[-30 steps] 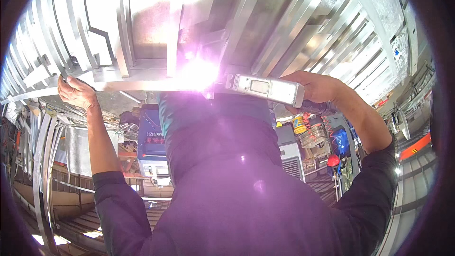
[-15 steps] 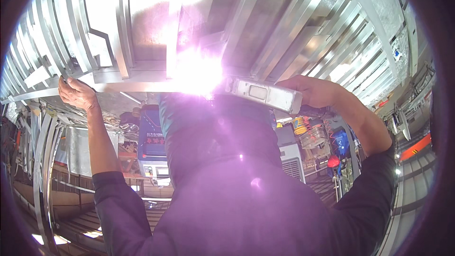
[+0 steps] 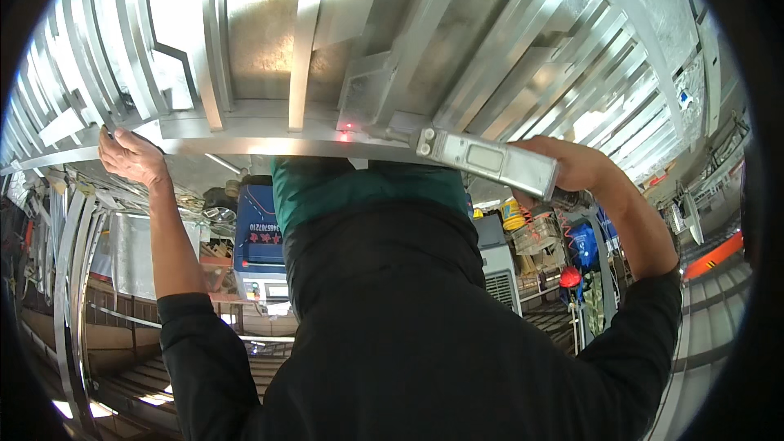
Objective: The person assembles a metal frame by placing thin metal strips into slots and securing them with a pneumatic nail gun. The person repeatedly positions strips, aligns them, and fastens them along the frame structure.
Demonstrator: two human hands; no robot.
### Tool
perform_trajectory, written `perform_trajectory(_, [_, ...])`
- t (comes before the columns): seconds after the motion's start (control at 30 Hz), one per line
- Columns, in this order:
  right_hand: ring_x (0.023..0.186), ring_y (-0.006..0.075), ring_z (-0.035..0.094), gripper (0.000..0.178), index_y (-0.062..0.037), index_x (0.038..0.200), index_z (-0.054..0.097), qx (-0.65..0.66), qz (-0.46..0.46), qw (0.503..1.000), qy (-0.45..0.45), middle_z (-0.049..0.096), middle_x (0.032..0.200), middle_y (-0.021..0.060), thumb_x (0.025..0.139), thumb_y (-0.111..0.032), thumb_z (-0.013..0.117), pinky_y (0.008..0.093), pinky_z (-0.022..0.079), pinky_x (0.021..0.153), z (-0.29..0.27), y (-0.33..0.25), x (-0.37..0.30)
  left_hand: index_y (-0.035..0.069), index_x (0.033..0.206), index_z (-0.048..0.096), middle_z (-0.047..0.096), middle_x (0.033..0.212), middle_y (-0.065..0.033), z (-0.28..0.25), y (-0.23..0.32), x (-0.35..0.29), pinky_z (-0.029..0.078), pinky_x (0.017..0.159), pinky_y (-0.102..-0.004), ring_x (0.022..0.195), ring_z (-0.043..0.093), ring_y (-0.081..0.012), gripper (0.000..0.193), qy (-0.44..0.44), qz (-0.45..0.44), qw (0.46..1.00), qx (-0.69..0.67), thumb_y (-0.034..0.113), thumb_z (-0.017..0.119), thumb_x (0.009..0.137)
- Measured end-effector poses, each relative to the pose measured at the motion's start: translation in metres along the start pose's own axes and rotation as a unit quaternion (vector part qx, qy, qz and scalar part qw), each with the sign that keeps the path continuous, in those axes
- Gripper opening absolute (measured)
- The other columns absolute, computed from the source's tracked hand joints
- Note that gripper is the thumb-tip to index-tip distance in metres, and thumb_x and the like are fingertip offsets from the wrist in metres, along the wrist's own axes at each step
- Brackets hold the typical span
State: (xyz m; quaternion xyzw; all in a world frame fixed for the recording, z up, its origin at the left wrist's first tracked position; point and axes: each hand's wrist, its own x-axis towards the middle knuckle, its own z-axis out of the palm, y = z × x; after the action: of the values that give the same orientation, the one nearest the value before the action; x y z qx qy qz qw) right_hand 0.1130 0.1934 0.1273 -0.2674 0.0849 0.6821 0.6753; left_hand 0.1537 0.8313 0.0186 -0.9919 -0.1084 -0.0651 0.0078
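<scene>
In my right hand (image 3: 563, 163) is a silver, boxy handheld laser welding gun (image 3: 488, 157), its narrow nozzle aimed left at the metal frame. My fingers wrap its rear end and are partly hidden behind it. Small red light spots glow on the front rail (image 3: 245, 145) of the frame, just left of the nozzle, near an upright bar's lower end. Farther left, my left hand (image 3: 133, 160) is curled at the same rail, its fingers bent over the edge. Slanting and upright metal bars (image 3: 300, 65) join the rail along its length.
A blue machine (image 3: 261, 237) stands below the frame, left of my legs. To the right are a grey vented unit (image 3: 500, 278), a yellow coil (image 3: 513, 214), a blue bag (image 3: 582, 245) and a red round object (image 3: 570, 278). An orange bar (image 3: 713, 255) lies at the far right.
The bright purple-white welding glare has gone out, leaving red light spots. The welding gun and my right hand have shifted right, away from that spot. My left hand stays nearly still.
</scene>
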Motion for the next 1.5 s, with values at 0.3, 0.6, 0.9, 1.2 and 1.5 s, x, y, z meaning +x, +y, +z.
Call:
perform_trajectory(0.3, [0.075, 0.0125, 0.061, 0.043, 0.0068, 0.132, 0.051, 0.016, 0.095, 0.995, 0.040, 0.064, 0.085, 0.0076, 0.094, -0.012, 0.057, 0.0284, 0.050, 0.068, 0.001, 0.003, 0.023, -0.001, 0.131, 0.057, 0.059, 0.132, -0.0173, -0.003, 0.004, 0.001, 0.027, 0.112, -0.0484, 0.129, 0.045, -0.0360, 0.068, -0.001, 0.003, 1.000, -0.001, 0.055, 0.033, 0.101])
perform_trajectory(0.6, [0.077, 0.0141, 0.063, 0.041, 0.0048, 0.128, 0.055, 0.007, 0.073, 0.997, 0.036, 0.065, 0.089, 0.0085, 0.088, -0.006, 0.058, 0.0289, 0.051, 0.068, 0.001, 0.007, 0.029, 0.000, 0.133, 0.056, 0.058, 0.134, -0.0173, -0.004, 0.006, 0.001, 0.026, 0.112, -0.0485, 0.131, 0.043, -0.0351, 0.069, -0.007, 0.001, 1.000, -0.001, 0.057, 0.032, 0.101])
perform_trajectory(0.9, [0.081, 0.0109, 0.058, 0.038, 0.0042, 0.125, 0.058, -0.036, 0.069, 0.995, 0.062, 0.064, 0.090, 0.0059, 0.089, -0.009, 0.061, 0.0275, 0.049, 0.072, 0.009, 0.014, 0.030, -0.001, 0.133, 0.056, 0.058, 0.133, -0.0189, -0.004, 0.005, 0.001, 0.027, 0.112, -0.0489, 0.129, 0.045, -0.0363, 0.066, -0.002, 0.014, 1.000, -0.001, 0.053, 0.033, 0.102])
perform_trajectory(1.2, [0.097, 0.0214, 0.062, 0.041, -0.0043, 0.133, 0.056, -0.181, 0.156, 0.966, 0.101, 0.067, 0.108, 0.0136, 0.095, -0.018, 0.059, 0.0350, 0.048, 0.087, 0.024, -0.004, 0.031, -0.001, 0.132, 0.056, 0.057, 0.134, -0.0194, -0.004, 0.006, 0.002, 0.027, 0.112, -0.0485, 0.130, 0.044, -0.0361, 0.065, -0.006, 0.006, 1.000, 0.001, 0.052, 0.034, 0.102])
perform_trajectory(1.5, [0.098, 0.0200, 0.063, 0.043, -0.0047, 0.134, 0.056, -0.179, 0.187, 0.961, 0.102, 0.068, 0.107, 0.0132, 0.093, -0.015, 0.062, 0.0350, 0.050, 0.087, 0.030, -0.007, 0.029, -0.001, 0.134, 0.055, 0.057, 0.134, -0.0196, -0.006, 0.009, 0.003, 0.027, 0.112, -0.0482, 0.130, 0.044, -0.0370, 0.066, -0.019, -0.007, 1.000, 0.002, 0.051, 0.033, 0.100])
